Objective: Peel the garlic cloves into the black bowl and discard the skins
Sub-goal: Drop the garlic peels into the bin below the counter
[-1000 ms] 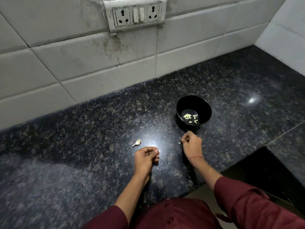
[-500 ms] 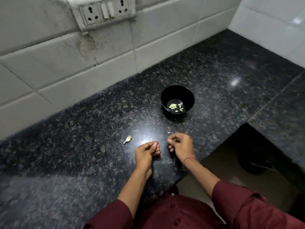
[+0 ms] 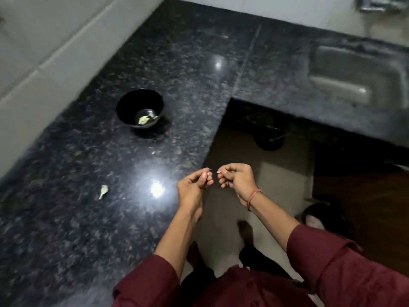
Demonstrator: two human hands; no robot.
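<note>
In the head view, our left hand (image 3: 194, 185) and right hand (image 3: 236, 178) hang close together, just past the near right edge of the dark surface (image 3: 88, 218), partly above the floor. Both sets of fingers are curled shut with tips pinched; a tiny sliver shows between the two hands, but whether either hand grips skin or clove we cannot tell.

The black bowl (image 3: 124, 105) sits far and to the left of both hands, holding pale peeled pieces (image 3: 145, 119). One garlic clove (image 3: 103, 191) lies on the surface to the left of our left hand, well apart from it, its long axis running near-left to far-right. We judge the left hand is nearer to it.
</note>
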